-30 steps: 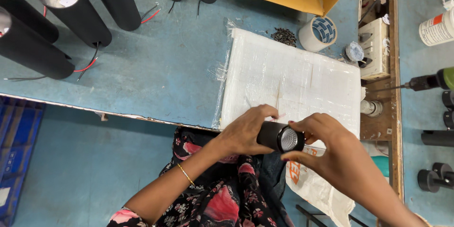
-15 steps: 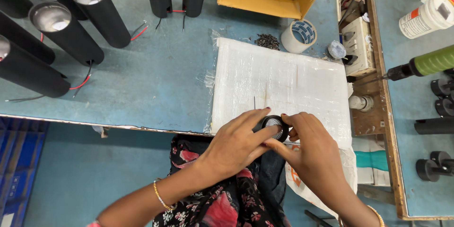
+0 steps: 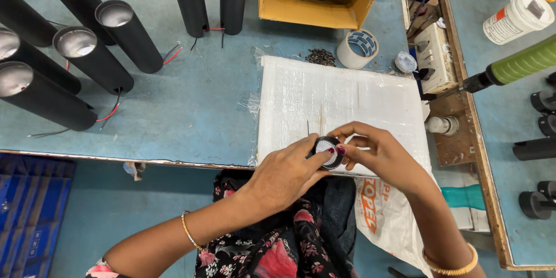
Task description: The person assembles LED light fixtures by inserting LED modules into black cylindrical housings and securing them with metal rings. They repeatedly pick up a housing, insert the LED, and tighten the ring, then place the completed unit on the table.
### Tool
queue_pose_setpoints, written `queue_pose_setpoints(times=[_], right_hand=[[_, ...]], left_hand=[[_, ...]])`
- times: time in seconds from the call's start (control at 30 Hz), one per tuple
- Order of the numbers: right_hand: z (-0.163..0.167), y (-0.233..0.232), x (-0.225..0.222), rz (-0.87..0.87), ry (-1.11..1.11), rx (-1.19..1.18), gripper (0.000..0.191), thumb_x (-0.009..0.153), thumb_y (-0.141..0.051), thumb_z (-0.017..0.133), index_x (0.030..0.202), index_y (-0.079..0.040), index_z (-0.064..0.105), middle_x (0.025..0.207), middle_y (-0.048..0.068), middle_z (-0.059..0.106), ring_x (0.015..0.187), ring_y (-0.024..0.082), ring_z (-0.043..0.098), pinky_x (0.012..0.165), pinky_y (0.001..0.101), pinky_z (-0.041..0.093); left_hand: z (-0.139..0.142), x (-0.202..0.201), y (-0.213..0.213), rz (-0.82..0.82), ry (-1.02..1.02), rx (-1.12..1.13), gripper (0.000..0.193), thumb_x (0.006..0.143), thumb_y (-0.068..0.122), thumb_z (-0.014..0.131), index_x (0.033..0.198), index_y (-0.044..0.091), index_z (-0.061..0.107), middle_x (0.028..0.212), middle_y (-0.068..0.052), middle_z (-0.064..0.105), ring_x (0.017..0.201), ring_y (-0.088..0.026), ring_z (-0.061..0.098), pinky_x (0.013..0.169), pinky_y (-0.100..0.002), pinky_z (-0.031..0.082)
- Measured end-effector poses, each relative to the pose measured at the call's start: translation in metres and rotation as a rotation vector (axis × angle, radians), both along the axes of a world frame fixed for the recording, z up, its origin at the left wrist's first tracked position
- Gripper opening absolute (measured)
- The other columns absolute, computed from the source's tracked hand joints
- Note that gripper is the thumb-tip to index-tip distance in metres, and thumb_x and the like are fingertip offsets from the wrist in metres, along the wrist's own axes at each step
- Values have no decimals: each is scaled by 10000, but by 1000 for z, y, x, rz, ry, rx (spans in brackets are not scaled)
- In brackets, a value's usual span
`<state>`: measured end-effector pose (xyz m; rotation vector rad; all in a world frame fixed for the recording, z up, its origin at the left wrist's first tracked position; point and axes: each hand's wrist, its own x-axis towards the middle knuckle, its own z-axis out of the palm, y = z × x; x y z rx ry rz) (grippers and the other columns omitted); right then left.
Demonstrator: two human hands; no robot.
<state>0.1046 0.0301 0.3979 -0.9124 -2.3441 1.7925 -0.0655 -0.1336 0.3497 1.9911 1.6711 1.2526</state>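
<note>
black lamp head (image 3: 328, 152) between both hands

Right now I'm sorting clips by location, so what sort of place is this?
Probably a light-fitting assembly bench in a small workshop. Black cylindrical lamp housings with loose wires stand on the blue table, a cardboard box holds rings and reflectors, and both hands hold a small round black fitting.
</note>
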Motion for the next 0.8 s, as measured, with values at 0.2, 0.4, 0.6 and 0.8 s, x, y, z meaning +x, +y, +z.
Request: queue_pose_setpoints(times=[0.2,0.4,0.6,0.8], right_hand=[[-15,22,-4,70,50,-386,293,918,-106,654,1173,25,592,1081,146,723,771,177,707,729,305,608],[-22,19,-1,59,104,-477,180,952,-77,635,1094,18,577,1055,115,658,831,158,697,704,327,621],[-7,3,1,8,50,-179,308,938,-130,663,1207,13,618,1061,131,697,806,181,693,749,324,589],[30,-25,3,103,13,408,632,805,-228,782,1402,-133,601,1250,62,641,949,178,629,744,288,551]], left_hand=[[1,-2,2,9,21,9,344,911,243,737,1194,79,631,1304,-269,594,1077,-410,665,851,-446,569],[7,-6,5,-115,-416,-45,373,949,242,702,1276,79,627,1334,-201,655,1250,-370,649,1059,-409,495],[4,5,5,-118,-686,-66,376,990,249,661,1303,56,582,1334,-130,683,1291,-262,652,1130,-378,457],[-7,6,7,-87,-711,-96,550,939,210,722,1410,70,476,1366,-159,650,1315,-280,629,1127,-385,462]])
